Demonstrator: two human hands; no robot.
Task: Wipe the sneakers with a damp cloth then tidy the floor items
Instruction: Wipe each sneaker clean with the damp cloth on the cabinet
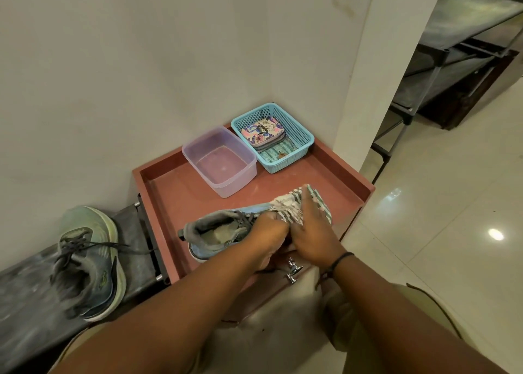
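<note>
**Two hands wiping a sneaker on a red tabletop**

The grip of the right hand [310, 232] lies spread and flat, fingers straight, pressing a striped cloth [297, 206] down over the toe of a blue-grey sneaker [218, 232]. The left hand [268, 232] has its fingers curled round the middle of that sneaker, near the laces, seemingly to hold it steady against the rubbing.

The sneaker lies at the near edge of the red tabletop [175, 192], heel pointing left, toe hidden under the cloth. Beyond the sneaker, toward the wall, stands a clear plastic tub [219, 161], probably holding a little water for dampening the cloth, close enough to reach. Just right of the tub, in the corner, sits a blue basket [302, 144] with a patterned pouch [261, 133] inside.

Left of the sneaker, off the tabletop and lower, the second sneaker [90, 266] rests on a dark shelf [28, 303], laces loose. It appears to be waiting its turn or set aside; which one cannot be told.

Far right of the sneaker, past a white pillar, a dark fabric rack [452, 62] stands on the tiled floor [438, 203].
</note>
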